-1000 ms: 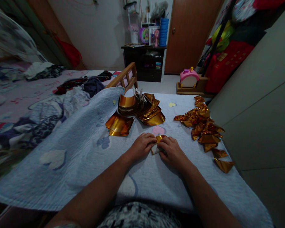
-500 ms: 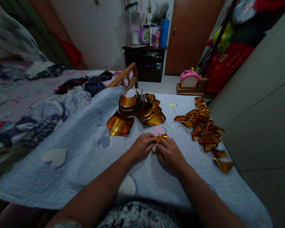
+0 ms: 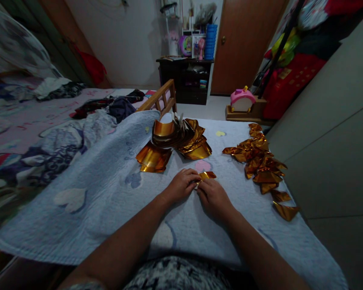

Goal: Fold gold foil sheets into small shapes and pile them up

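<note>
A small folded piece of gold foil paper (image 3: 208,175) lies on the blue blanket, partly hidden under my fingers. My left hand (image 3: 183,184) pinches its left end, fingers bent and pressed together. At its near edge my right hand (image 3: 214,195) is closed, with thumb and fingertips on the paper. Beyond my hands sits a fanned stack of gold foil sheets (image 3: 161,133), curled, with several flat ones (image 3: 154,156) in front. To the right lies a heap of folded gold foil pieces (image 3: 257,155).
The blue patterned blanket (image 3: 109,217) covers the surface before me. A wooden rail (image 3: 157,98) rises at its far left, near a bed with rumpled clothes (image 3: 117,108). On the right stands a pale cabinet (image 3: 326,153). A pink toy case (image 3: 242,100) rests beyond the far edge.
My right hand has shifted slightly down along the foil paper, and more of its gold far edge shows now. The stack and the heap look unchanged.
</note>
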Motion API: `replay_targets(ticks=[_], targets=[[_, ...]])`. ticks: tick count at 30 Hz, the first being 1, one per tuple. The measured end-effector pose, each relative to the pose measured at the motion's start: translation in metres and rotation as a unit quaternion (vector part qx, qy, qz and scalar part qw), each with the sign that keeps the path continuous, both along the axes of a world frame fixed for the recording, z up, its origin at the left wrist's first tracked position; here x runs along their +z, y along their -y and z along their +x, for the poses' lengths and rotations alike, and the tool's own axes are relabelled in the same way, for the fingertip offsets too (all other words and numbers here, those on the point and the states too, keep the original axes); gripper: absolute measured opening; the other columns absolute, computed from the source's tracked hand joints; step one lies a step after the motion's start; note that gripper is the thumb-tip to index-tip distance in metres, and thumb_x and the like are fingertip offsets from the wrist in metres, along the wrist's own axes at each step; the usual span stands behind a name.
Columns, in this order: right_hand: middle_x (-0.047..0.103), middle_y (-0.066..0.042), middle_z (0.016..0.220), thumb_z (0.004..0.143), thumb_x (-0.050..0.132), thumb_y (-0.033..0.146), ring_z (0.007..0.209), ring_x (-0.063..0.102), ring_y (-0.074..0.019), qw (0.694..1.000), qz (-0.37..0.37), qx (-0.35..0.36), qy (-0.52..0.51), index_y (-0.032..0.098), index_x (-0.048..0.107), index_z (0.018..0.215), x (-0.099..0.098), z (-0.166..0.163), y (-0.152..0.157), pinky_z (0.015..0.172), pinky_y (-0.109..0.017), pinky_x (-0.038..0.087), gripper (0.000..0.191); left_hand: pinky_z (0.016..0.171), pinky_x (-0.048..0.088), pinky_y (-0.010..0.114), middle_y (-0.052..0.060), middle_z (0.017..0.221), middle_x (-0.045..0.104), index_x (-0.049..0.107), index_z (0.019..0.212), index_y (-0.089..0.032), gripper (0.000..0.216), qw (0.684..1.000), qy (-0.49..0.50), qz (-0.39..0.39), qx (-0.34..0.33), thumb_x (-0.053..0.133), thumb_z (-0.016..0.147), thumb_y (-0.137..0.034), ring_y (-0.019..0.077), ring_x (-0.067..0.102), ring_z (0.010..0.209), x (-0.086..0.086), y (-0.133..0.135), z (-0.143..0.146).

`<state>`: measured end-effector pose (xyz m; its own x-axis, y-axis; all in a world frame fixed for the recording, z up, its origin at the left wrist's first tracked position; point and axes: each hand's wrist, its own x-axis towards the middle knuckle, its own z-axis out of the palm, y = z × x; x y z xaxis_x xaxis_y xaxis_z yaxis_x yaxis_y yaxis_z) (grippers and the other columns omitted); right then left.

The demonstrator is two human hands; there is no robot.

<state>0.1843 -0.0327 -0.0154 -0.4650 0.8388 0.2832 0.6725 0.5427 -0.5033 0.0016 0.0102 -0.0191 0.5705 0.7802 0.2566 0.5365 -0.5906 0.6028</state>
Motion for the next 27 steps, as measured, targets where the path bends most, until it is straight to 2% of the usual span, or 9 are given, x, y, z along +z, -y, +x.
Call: replay_targets(ticks=[9, 22, 27], targets=[[0.063, -0.006, 0.087, 0.092, 0.058, 0.019, 0.085, 0.054, -0.0218, 0.995, -0.019, -0.099, -0.003, 0.018, 0.06, 0.082, -0.004, -0.001, -0.004, 0.078, -0.034, 0.039, 0.011, 0.1, 0.047, 0.04, 0.008, 0.115, 0.068, 0.07, 0.111, -0.019, 0.023, 1.0, 0.004, -0.015, -0.019, 0.059, 0.091, -0.013, 0.0224, 0.06, 0.11, 0.003, -0.001, -0.003], [0.066, -0.009, 0.092, 0.093, 0.055, 0.015, 0.088, 0.056, -0.0231, 0.986, -0.027, -0.153, 0.053, 0.016, 0.063, 0.088, -0.003, -0.011, -0.007, 0.079, -0.034, 0.038, 0.009, 0.102, 0.046, 0.039, 0.009, 0.118, 0.066, 0.069, 0.114, -0.019, 0.023, 0.999, -0.001, -0.032, -0.034, 0.057, 0.094, -0.016, 0.0224, 0.058, 0.112, 0.006, -0.002, -0.006], [0.066, -0.009, 0.092, 0.092, 0.056, 0.015, 0.087, 0.056, -0.0229, 0.986, -0.024, -0.152, 0.067, 0.017, 0.062, 0.088, -0.002, -0.011, -0.007, 0.078, -0.034, 0.038, 0.007, 0.101, 0.046, 0.039, 0.008, 0.117, 0.067, 0.069, 0.114, -0.019, 0.025, 0.999, -0.001, -0.04, -0.034, 0.055, 0.094, -0.016, 0.0218, 0.059, 0.112, 0.006, -0.002, -0.006]])
